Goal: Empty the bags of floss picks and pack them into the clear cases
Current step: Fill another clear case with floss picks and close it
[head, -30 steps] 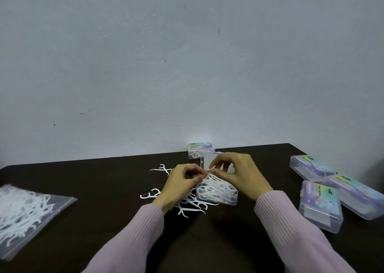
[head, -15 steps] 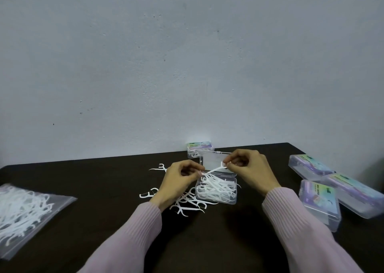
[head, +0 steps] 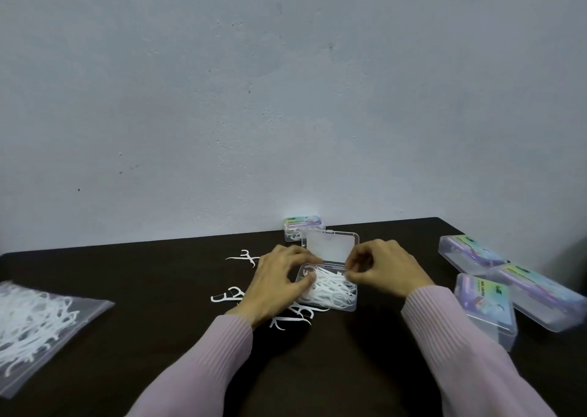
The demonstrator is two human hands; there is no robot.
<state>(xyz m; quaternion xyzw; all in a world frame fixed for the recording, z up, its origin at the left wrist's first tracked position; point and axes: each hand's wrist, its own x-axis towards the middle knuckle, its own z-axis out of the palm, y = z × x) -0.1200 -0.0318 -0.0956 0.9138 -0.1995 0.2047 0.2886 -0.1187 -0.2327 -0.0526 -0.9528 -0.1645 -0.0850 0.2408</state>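
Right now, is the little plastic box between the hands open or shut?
Open. The box has its lid tilted up behind it, and white floss picks show uncovered inside.

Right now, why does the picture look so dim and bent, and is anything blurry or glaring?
Head view: dim, flat light, so the dark table swallows shadows; its far edge bows from the wide lens. A pale glare sits on the wall above the small case. The bag of floss picks and clear cases at the sides look soft.

Both hands [head: 276, 281] [head: 386, 269] pinch floss picks [head: 330, 286] over the open clear case [head: 327, 304].
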